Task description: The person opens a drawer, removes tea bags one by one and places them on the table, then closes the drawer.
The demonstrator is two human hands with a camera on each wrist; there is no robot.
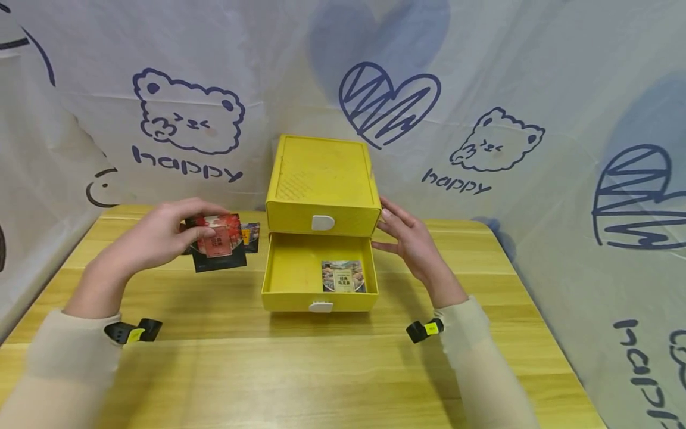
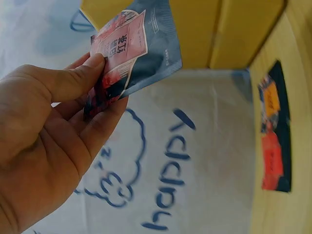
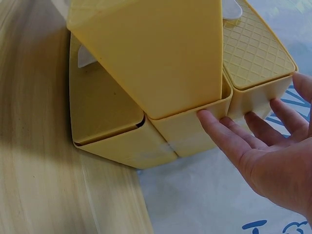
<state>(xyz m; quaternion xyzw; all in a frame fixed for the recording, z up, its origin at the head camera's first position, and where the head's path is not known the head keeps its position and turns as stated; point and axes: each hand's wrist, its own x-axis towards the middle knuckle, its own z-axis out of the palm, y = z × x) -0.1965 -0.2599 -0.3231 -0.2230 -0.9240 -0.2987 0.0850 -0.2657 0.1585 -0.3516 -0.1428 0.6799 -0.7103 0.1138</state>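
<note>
Thumb and fingers of the left hand pinch a flat, squarish red-and-black sachet by its left side, holding it above the wooden table, left of a yellow plastic drawer unit. It should be very light, its thin wrapper bendy and perhaps slick; an edge seems the safest hold, since squeezing the middle could crush the contents. A pale patterned sachet lies at the right of the pulled-out yellow drawer; lifting it probably means getting a fingertip under an edge. Dark sachets lie beyond the left hand. The right hand has fingers spread, holding nothing, tips against the stiff-looking unit's right side.
</note>
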